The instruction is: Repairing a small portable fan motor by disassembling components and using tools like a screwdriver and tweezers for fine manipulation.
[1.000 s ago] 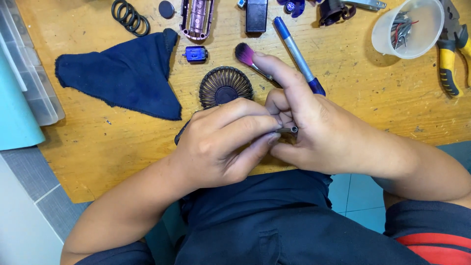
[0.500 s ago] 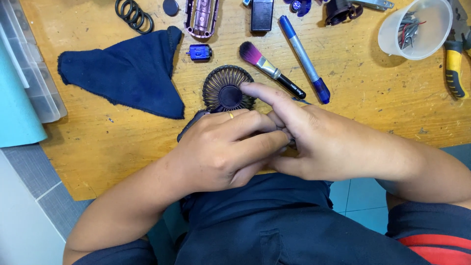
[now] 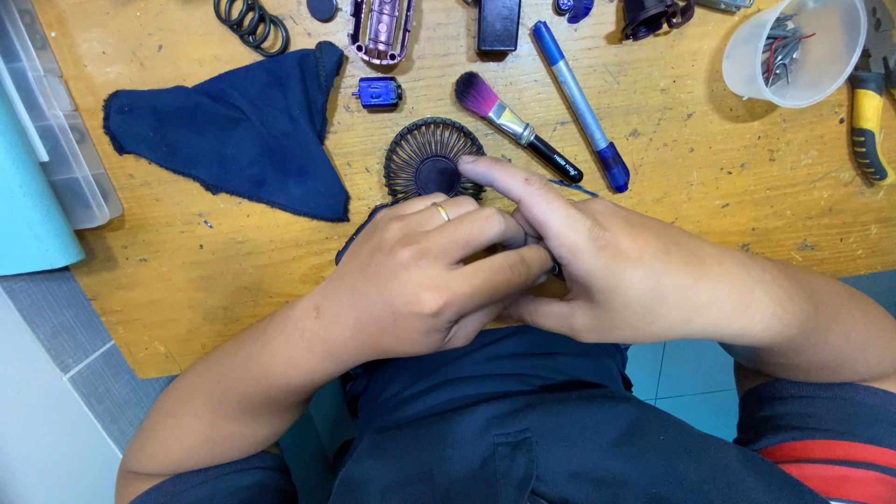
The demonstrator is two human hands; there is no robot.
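Note:
My left hand [image 3: 420,275] and my right hand [image 3: 616,271] are pressed together at the near edge of the wooden table [image 3: 224,280]. Between them they grip a small dark part [image 3: 556,270], almost wholly covered by the fingers. A dark edge [image 3: 359,235] shows under my left hand; I cannot tell whether it belongs to the same part. My left hand wears a gold ring. My right index finger points out to the rim of a round black fan grille [image 3: 422,159] lying just beyond the hands.
Behind the grille lie a pink-tipped brush [image 3: 518,126], a blue marker [image 3: 579,98], a small blue motor [image 3: 380,91] and a navy cloth [image 3: 233,140]. Along the far edge: black rings [image 3: 250,21], purple housing [image 3: 381,28], black box [image 3: 497,21], plastic cup [image 3: 793,56], yellow-handled pliers [image 3: 868,117]. Clear bin [image 3: 65,149] at left.
My right index finger has drawn back from over the brush to the grille's rim. Both hands stay clasped together on the part; the view has shifted slightly.

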